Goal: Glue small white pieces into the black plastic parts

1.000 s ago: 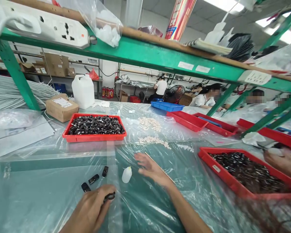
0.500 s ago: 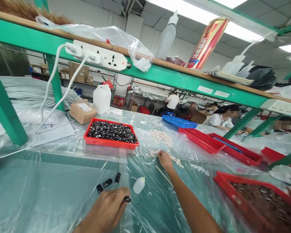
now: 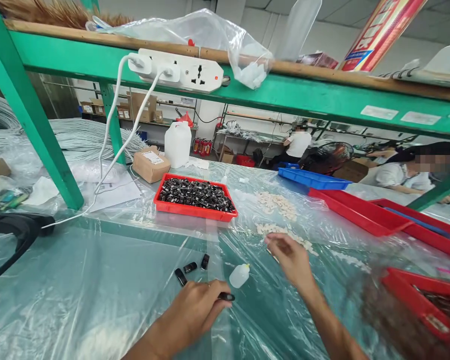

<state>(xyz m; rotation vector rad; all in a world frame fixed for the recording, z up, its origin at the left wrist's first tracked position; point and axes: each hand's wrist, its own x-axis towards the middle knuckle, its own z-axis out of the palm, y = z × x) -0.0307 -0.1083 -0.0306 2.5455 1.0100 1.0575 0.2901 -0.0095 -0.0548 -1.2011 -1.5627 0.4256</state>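
My left hand rests on the plastic-covered table and pinches a small black part between thumb and fingers. Three more black parts lie just beyond it. A small white dropper bottle lies on its side to their right. My right hand hovers near a pile of small white pieces, fingers pinched together; I cannot tell whether a piece is in them. A thin stick lies partly hidden under that hand.
A red tray full of black parts sits behind the hands. More red trays and a blue tray stand to the right. A green shelf frame with a power strip runs overhead. Co-workers sit opposite.
My right hand has drawn back from the white pile toward me. My left hand keeps hold of the black part. The camera has swung left.
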